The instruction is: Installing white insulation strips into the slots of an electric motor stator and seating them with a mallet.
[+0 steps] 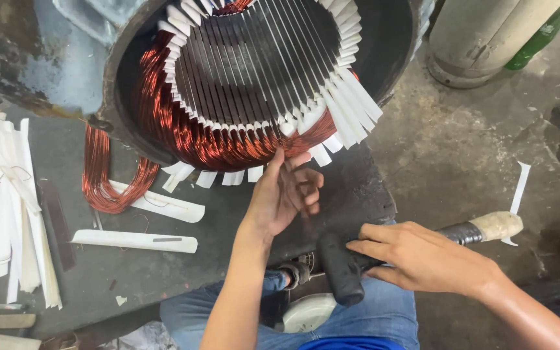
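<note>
A large motor stator (131, 58) lies on its side on a dark bench, its bore facing me. Copper windings (183, 123) bulge from its rim, with white insulation strips (351, 97) sticking out of the slots. My left hand (286, 194) reaches up to the lower edge of the windings, thumb and fingers pinching at a strip or wire there. My right hand (422, 256) grips a black rubber mallet (341, 269) near its head, above my lap; the handle, wrapped in tape, points right and ends in a pale grip (497, 225).
A loose copper coil (105, 181) hangs left of the stator. White insulation strips lie on the bench (137, 241), with a bundle (8, 207) at the far left. A grey cylinder (487, 39) stands on the concrete floor at upper right. My jeans-clad knees (384, 311) are below.
</note>
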